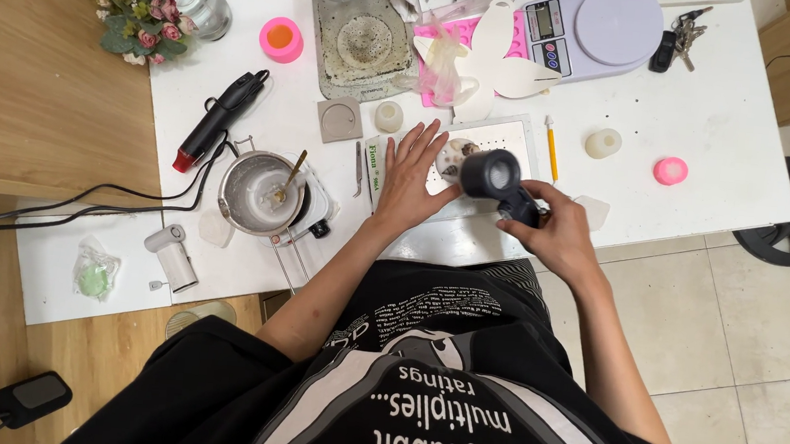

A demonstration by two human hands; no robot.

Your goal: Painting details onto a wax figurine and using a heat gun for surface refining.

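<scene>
My right hand grips a black heat gun by its handle, its round nozzle end over a white tray on the white table. My left hand lies flat with fingers spread on the tray's left edge, next to a small round piece on the tray. A narrow green-and-white box lies just left of that hand.
A metal pot with a spoon stands on a small hot plate at the left. A second black-and-red heat gun, pink cups, a kitchen scale, keys, a yellow pencil, flowers and moulds also lie about.
</scene>
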